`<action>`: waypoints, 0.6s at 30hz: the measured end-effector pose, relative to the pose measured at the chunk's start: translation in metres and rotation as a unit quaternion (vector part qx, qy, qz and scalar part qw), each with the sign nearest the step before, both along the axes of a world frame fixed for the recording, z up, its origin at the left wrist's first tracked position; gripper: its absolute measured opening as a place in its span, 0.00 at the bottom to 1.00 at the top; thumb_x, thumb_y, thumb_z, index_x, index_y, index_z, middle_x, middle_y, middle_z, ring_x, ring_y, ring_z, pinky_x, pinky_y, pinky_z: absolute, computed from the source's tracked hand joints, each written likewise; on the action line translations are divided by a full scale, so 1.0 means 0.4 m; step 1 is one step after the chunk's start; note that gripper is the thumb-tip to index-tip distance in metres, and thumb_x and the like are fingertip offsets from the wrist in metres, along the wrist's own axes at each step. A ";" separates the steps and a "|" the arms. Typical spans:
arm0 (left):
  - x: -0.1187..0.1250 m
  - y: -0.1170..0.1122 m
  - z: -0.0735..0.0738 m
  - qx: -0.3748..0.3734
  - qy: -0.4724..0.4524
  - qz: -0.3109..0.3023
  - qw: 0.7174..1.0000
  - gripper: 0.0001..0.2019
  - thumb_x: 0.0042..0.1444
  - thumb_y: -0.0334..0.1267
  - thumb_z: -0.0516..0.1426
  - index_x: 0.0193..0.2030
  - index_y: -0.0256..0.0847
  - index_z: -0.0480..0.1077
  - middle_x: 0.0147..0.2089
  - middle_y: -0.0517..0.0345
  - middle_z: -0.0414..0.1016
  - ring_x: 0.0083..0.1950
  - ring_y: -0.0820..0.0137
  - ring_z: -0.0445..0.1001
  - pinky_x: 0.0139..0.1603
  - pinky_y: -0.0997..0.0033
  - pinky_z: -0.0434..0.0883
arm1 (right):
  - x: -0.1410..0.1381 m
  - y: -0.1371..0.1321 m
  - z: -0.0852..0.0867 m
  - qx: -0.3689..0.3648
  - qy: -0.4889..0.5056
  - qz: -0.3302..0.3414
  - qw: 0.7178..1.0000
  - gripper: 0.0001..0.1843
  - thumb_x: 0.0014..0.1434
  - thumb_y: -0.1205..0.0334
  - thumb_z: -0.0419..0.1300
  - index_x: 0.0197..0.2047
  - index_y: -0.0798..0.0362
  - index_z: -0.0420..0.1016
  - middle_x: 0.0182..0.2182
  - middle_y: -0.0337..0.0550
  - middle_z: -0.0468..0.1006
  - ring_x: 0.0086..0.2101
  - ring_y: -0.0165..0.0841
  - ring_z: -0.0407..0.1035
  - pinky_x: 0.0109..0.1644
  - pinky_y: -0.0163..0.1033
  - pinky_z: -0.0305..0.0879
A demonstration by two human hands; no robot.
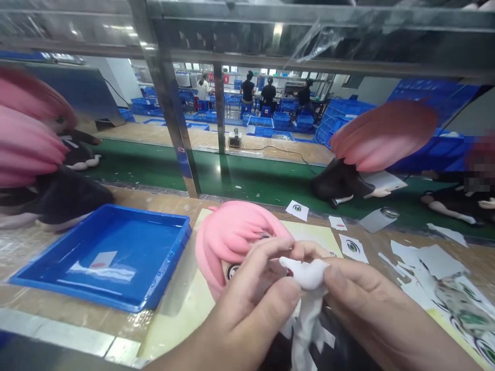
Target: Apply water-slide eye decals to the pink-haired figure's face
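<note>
Both my hands hold a plush doll with pink hair [232,234] low in the middle of the view. My left hand [251,299] wraps round the doll's head and body from the left. The fingers of my right hand [363,299] pinch the doll's small white arm [305,272]. White fabric hangs below my fingers, over the doll's dark clothing. The doll lies above a pale yellow mat [181,309].
A blue tray [108,257] with a paper slip lies at the left. More pink-haired dolls [34,144] [371,149] rest on the green belt [247,178]. Eye stickers and paper scraps [436,268] litter the right. People work at the far benches.
</note>
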State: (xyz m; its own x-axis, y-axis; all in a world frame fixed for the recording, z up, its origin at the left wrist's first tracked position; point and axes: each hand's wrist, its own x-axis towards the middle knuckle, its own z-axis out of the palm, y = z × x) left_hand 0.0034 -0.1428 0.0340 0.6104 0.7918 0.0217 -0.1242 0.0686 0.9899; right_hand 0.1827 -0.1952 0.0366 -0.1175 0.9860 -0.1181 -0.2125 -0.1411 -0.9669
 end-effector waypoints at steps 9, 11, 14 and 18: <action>-0.006 0.020 0.005 -0.053 -0.048 0.082 0.994 0.13 0.67 0.47 0.60 0.36 0.40 0.73 0.32 0.62 0.72 0.32 0.78 0.69 0.33 0.85 0.70 | -0.037 -0.005 -0.030 -0.045 0.003 -0.035 0.998 0.23 0.63 0.40 0.63 0.45 0.52 0.82 0.35 0.44 0.78 0.36 0.32 0.69 0.39 0.36 0.67; -0.001 0.016 0.000 -0.047 -0.050 0.108 0.992 0.15 0.68 0.48 0.59 0.35 0.40 0.71 0.29 0.64 0.69 0.29 0.79 0.66 0.31 0.86 0.68 | -0.045 -0.003 -0.024 -0.076 0.029 -0.012 0.997 0.23 0.61 0.40 0.65 0.44 0.53 0.81 0.33 0.42 0.78 0.34 0.30 0.68 0.39 0.34 0.66; 0.008 0.006 -0.010 -0.047 -0.044 0.154 0.986 0.15 0.68 0.49 0.58 0.35 0.41 0.68 0.27 0.65 0.67 0.26 0.80 0.63 0.25 0.85 0.64 | -0.053 -0.001 -0.014 -0.119 0.088 0.038 0.988 0.24 0.55 0.42 0.71 0.44 0.53 0.80 0.31 0.39 0.76 0.31 0.27 0.66 0.37 0.32 0.63; 0.006 -0.037 -0.019 0.005 -0.026 0.208 0.978 0.14 0.68 0.50 0.58 0.36 0.43 0.70 0.26 0.65 0.69 0.24 0.78 0.66 0.24 0.82 0.64 | -0.049 -0.013 -0.003 -0.173 0.042 0.095 0.979 0.27 0.47 0.41 0.75 0.36 0.56 0.79 0.31 0.39 0.72 0.31 0.26 0.61 0.34 0.31 0.56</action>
